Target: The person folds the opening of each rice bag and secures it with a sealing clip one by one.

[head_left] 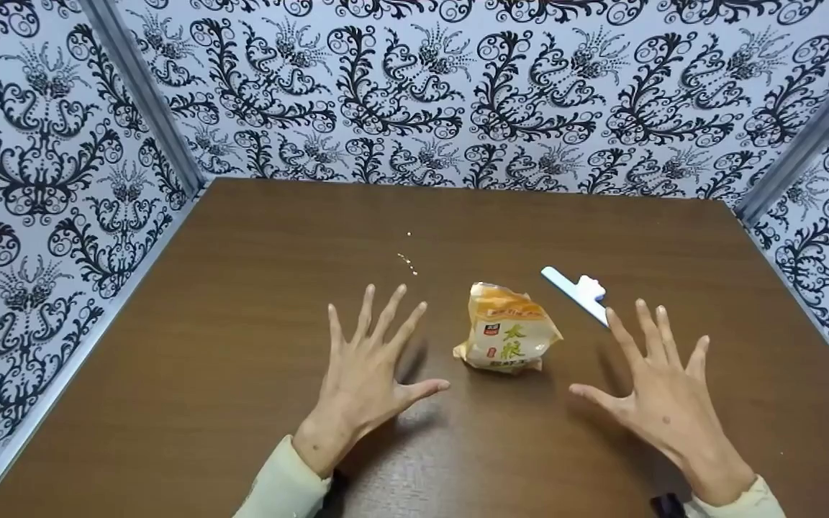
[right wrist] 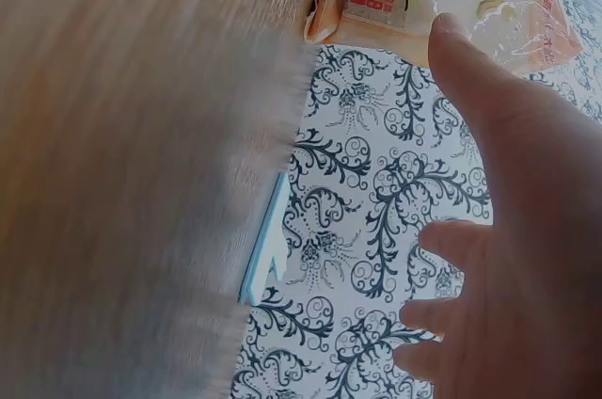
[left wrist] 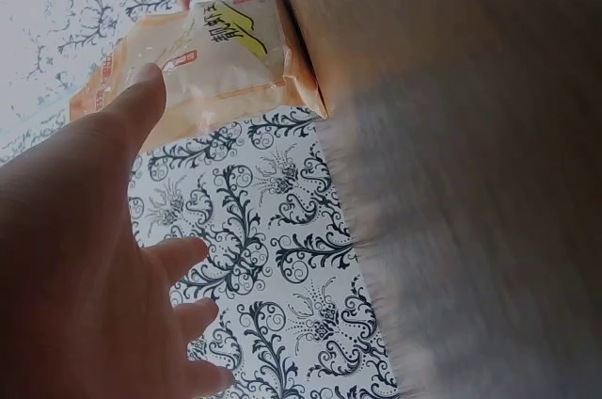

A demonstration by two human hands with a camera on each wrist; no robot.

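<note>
An orange and cream plastic food bag [head_left: 508, 331] with green Chinese lettering stands on the brown table between my hands, its top folded down. My left hand [head_left: 364, 374] hovers left of it, fingers spread and palm down, holding nothing. On the other side my right hand [head_left: 666, 396] is spread the same way, its thumb pointing toward the bag. Just beyond the right fingertips lies a pale blue and white bag clip [head_left: 576, 291]. Both wrist views show the bag [left wrist: 216, 60] past the thumb, apart from it.
Several small pale crumbs [head_left: 407, 262] lie on the table [head_left: 278, 237] beyond my left hand. Panels with black scrollwork on white [head_left: 422, 86] enclose the table at the back and both sides, joined by grey metal posts [head_left: 148, 93].
</note>
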